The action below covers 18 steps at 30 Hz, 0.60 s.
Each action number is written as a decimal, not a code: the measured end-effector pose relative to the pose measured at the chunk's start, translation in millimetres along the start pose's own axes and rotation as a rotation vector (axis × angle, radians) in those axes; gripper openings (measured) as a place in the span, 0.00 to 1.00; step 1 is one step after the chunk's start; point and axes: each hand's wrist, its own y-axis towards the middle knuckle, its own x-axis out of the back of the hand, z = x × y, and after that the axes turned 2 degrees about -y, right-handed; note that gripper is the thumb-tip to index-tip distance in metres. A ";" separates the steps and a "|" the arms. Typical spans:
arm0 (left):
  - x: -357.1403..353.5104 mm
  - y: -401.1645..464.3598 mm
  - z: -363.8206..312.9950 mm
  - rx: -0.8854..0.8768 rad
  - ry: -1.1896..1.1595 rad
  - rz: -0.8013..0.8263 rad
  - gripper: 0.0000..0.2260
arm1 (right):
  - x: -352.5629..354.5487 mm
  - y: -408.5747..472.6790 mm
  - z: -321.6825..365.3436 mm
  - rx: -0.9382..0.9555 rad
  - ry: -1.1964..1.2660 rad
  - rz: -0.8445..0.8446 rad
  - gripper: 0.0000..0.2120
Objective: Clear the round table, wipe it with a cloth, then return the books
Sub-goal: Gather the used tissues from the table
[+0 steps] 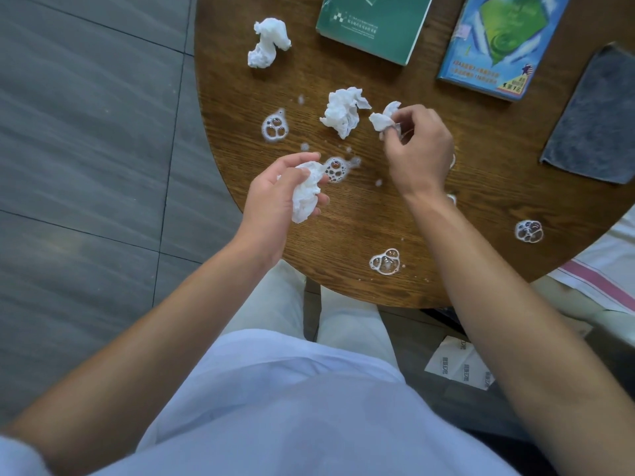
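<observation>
Both bare forearms reach over the round wooden table (429, 269), where a green book (374, 25), a blue book (494, 46) and a grey cloth (594, 118) lie. Left hand (275, 197) grips a crumpled tissue (305, 195); right hand (417, 146) pinches a smaller tissue scrap (381, 120).

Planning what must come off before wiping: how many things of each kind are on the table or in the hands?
Crumpled tissues: 4
Books: 2
Grey cloth: 1
Total: 7
</observation>
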 end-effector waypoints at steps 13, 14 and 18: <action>-13.2 2.9 9.3 0.003 -0.149 -0.021 0.07 | 28.9 -101.1 65.0 0.059 0.451 0.120 0.03; -13.6 2.4 8.6 0.020 -0.188 -0.016 0.06 | 26.8 -104.1 67.6 0.078 0.437 0.117 0.04; -13.2 -0.5 5.2 0.067 -0.379 -0.030 0.11 | 18.5 -110.0 72.3 0.181 0.361 0.104 0.10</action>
